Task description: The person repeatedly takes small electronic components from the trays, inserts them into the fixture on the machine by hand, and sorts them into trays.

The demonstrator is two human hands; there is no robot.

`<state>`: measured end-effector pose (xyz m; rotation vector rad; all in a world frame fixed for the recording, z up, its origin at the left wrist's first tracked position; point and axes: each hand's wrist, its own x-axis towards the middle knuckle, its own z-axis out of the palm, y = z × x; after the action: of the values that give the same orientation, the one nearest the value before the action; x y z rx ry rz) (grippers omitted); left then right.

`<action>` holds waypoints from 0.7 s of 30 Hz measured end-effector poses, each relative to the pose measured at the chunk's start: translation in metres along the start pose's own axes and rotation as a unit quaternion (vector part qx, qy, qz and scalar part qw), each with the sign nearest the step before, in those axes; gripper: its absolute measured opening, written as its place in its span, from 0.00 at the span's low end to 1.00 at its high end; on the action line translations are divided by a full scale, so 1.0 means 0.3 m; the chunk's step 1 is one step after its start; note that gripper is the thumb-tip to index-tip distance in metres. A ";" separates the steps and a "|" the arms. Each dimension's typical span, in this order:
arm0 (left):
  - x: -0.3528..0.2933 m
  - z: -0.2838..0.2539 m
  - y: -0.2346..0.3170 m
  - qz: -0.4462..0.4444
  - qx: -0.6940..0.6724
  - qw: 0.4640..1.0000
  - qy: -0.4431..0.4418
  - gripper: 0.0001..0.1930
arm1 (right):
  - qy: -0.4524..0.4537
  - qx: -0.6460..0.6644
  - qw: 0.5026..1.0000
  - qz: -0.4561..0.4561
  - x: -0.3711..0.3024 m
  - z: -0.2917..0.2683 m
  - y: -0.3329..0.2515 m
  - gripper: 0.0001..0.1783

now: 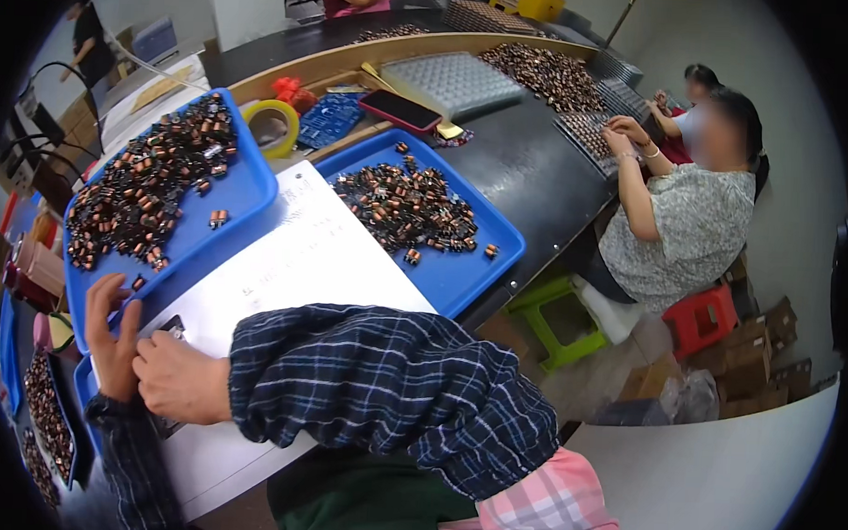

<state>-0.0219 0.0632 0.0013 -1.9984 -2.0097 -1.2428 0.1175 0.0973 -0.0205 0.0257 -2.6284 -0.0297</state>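
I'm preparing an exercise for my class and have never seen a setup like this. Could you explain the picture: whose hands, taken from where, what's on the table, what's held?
No machine here: these are a person's bare left hand and right hand, in dark checked sleeves. The single picture comes from a wide fisheye camera on that person's head, looking down, so straight edges curve near its rim.

On the dark table, a white sheet lies between a left blue tray and a right blue tray, both carrying heaps of small copper-and-black parts. Beyond them lies a phone. The hands meet at the sheet's left side; whether the fingers hold anything is unclear. A co-worker sits at the right.
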 end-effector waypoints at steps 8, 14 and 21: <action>-0.587 -0.429 -0.407 -0.032 0.406 0.899 0.159 0.16 | -0.056 -0.037 0.997 -0.035 0.008 -0.024 -0.016 0.12; -0.974 -0.306 -0.246 -0.311 0.244 0.830 0.392 0.15 | -0.096 -0.050 0.993 -0.041 -0.017 -0.045 -0.024 0.14; -1.097 -0.122 -0.073 -0.177 0.467 0.766 0.404 0.14 | -0.123 -0.049 0.991 -0.023 0.022 -0.085 -0.046 0.13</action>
<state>-0.0041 -0.2231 -0.1653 -0.4964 -1.9019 -0.6487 0.1245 0.0828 0.0046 0.0511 -2.8696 -0.1902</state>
